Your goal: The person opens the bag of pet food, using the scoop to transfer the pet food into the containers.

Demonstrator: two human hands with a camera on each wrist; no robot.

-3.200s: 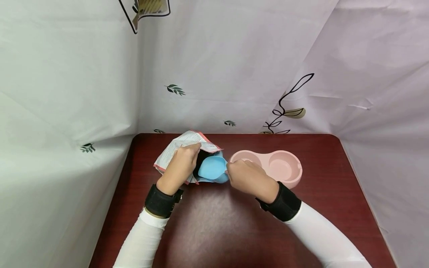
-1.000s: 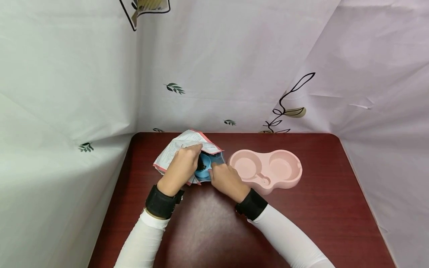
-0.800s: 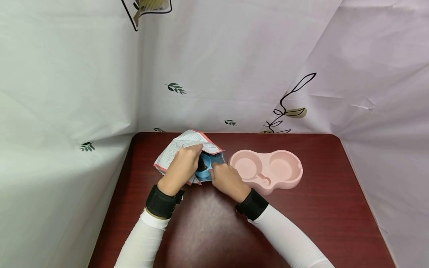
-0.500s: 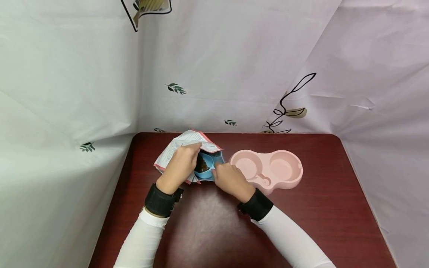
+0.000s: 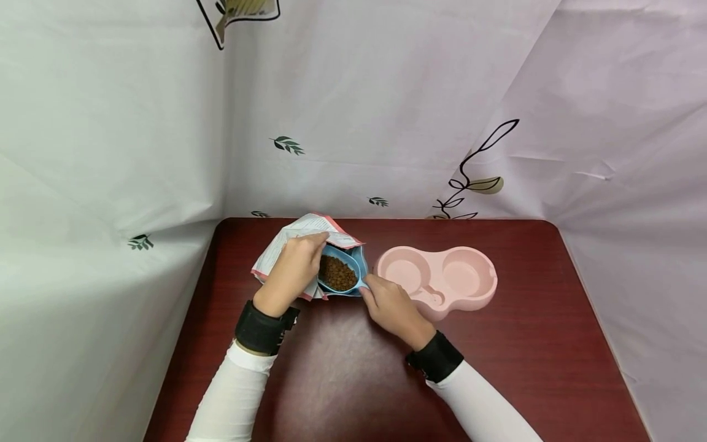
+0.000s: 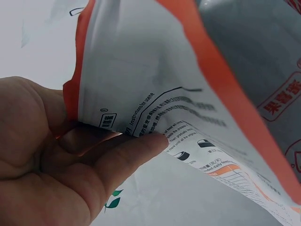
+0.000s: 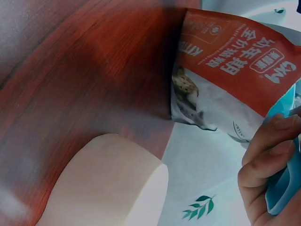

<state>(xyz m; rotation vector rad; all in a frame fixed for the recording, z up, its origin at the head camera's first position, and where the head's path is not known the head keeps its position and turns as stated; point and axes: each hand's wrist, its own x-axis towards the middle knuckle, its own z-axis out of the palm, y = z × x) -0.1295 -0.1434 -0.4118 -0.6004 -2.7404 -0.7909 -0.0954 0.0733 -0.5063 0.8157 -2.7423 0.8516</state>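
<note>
A cat food bag (image 5: pixel 278 248) with red edges lies at the back left of the table, its mouth open to the right. My left hand (image 5: pixel 295 267) pinches the bag's upper edge between thumb and fingers, as the left wrist view shows. Curled round the handle of a blue scoop (image 7: pixel 281 188) are the fingers of my right hand (image 5: pixel 397 310). Brown kibble (image 5: pixel 339 274) fills the scoop, which sits level in the bag's mouth. In the right wrist view, the bag's front (image 7: pixel 235 70) bears a cat picture.
Just right of the bag stands a pink double bowl (image 5: pixel 436 267) with two round hollows and a small scoop-shaped recess. The dark red table (image 5: pixel 541 344) reaches back to a white cloth wall (image 5: pixel 386 110) with leaf prints.
The right hand has dug the scoop into the bag and drawn it back to the right, tilted level, with kibble now showing in it. The left hand keeps its grip on the bag.
</note>
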